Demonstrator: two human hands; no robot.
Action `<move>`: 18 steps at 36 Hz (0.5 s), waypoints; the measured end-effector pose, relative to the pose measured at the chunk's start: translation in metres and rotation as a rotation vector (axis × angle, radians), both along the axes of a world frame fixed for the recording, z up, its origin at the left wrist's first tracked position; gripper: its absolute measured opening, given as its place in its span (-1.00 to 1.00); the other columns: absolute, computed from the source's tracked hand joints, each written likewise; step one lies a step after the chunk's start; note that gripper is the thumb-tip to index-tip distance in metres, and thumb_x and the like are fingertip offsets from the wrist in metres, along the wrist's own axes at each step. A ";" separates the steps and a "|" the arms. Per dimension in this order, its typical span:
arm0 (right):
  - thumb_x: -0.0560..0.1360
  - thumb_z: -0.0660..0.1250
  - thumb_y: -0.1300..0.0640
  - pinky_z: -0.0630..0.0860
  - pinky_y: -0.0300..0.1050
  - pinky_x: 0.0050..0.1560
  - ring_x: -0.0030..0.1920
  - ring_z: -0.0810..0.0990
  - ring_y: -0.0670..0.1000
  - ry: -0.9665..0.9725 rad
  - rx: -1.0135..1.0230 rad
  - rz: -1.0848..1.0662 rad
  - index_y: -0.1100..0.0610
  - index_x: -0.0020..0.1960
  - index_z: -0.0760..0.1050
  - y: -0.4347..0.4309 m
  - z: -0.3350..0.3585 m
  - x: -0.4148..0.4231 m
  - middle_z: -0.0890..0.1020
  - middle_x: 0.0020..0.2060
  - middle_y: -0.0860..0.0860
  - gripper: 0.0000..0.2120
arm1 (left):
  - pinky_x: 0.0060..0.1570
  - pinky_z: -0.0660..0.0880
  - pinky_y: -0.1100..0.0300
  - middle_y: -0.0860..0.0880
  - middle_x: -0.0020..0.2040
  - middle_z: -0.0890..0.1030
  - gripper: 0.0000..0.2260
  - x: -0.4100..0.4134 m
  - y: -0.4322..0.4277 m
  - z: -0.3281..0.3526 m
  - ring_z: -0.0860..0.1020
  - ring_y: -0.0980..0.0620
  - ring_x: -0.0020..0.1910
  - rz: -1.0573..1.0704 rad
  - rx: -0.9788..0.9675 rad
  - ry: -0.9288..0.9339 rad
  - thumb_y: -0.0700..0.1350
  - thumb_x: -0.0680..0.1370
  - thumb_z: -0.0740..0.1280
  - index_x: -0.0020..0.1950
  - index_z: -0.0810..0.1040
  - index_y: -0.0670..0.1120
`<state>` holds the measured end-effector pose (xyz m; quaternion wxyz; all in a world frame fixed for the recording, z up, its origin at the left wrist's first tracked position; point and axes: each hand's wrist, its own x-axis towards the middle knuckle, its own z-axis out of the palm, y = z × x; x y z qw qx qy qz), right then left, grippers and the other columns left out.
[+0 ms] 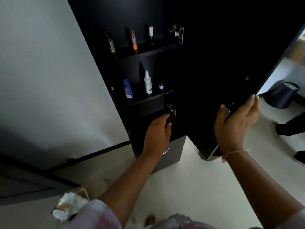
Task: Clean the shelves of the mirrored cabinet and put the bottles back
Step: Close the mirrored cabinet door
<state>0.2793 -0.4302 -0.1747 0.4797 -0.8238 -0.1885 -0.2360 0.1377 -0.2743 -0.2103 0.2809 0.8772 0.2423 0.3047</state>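
you are standing at the tall black mirrored cabinet (148, 17), its dark door (222, 80) swinging open to your right. your right hand (236, 124) is gripping the door's lower edge, fingers wrapped around it and thumb on its inner face. your left hand (158, 134) is reaching into the lowest opening near the lower metal hinge (171, 109), fingers curling around something small and dark; you cannot tell what. bottles are already standing along the upper shelf (148, 52) and the middle shelf (148, 99), among them a white spray bottle (148, 82) and a blue bottle (127, 88). judging by that, restocking is looking nearly done, with the bottom space remaining.
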 end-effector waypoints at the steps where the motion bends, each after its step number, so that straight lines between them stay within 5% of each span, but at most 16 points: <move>1: 0.58 0.22 0.01 0.11 0.09 0.50 0.48 0.09 0.16 0.010 0.012 0.005 0.28 0.51 0.00 -0.003 0.000 0.003 0.09 0.49 0.20 -0.33 | 0.29 0.38 0.26 -0.05 0.28 0.56 -0.68 0.001 -0.006 0.001 0.49 0.03 0.29 0.003 -0.013 0.007 -0.07 0.63 0.25 0.37 0.47 -0.11; 4: 0.57 0.22 0.00 0.18 -0.06 0.45 0.39 0.25 0.12 0.043 0.124 0.025 0.26 0.48 0.11 -0.011 0.004 0.014 0.27 0.40 0.17 -0.39 | 0.32 0.38 0.20 -0.06 0.30 0.54 -0.66 0.002 -0.020 0.003 0.47 0.02 0.31 0.009 -0.045 0.006 -0.05 0.62 0.25 0.38 0.45 -0.11; 7: 0.57 0.18 0.01 0.41 0.05 0.24 0.19 0.46 0.14 0.055 0.186 0.048 0.21 0.36 0.30 -0.018 0.007 0.029 0.49 0.18 0.15 -0.56 | 0.32 0.41 0.15 -0.04 0.31 0.53 -0.64 0.002 -0.032 0.005 0.46 0.03 0.32 0.017 -0.056 0.008 -0.03 0.62 0.25 0.39 0.43 -0.09; 10: 0.59 0.14 -0.01 0.48 0.03 0.14 0.11 0.52 0.08 0.074 0.218 0.085 0.17 0.27 0.37 -0.022 0.010 0.030 0.53 0.12 0.10 -0.65 | 0.32 0.42 0.13 -0.03 0.31 0.53 -0.64 0.000 -0.042 0.006 0.46 0.05 0.32 0.012 -0.067 0.004 0.00 0.62 0.26 0.39 0.43 -0.08; 15: 0.61 0.14 0.00 0.42 -0.37 -0.03 0.00 0.57 -0.02 0.105 0.233 0.165 0.13 0.21 0.41 -0.025 0.007 0.011 0.59 0.05 0.05 -0.73 | 0.29 0.45 0.06 0.00 0.30 0.52 -0.62 -0.002 -0.055 0.003 0.47 0.07 0.30 -0.039 -0.146 -0.029 0.02 0.60 0.31 0.39 0.42 -0.05; 18: 0.61 0.19 0.01 0.49 -0.21 -0.08 -0.05 0.58 -0.06 0.111 0.230 0.275 0.11 0.14 0.43 -0.022 0.009 -0.009 0.60 -0.03 0.03 -0.79 | 0.26 0.47 0.12 0.00 0.29 0.51 -0.59 -0.006 -0.060 0.008 0.48 0.10 0.27 -0.073 -0.202 -0.049 0.00 0.58 0.35 0.40 0.42 -0.06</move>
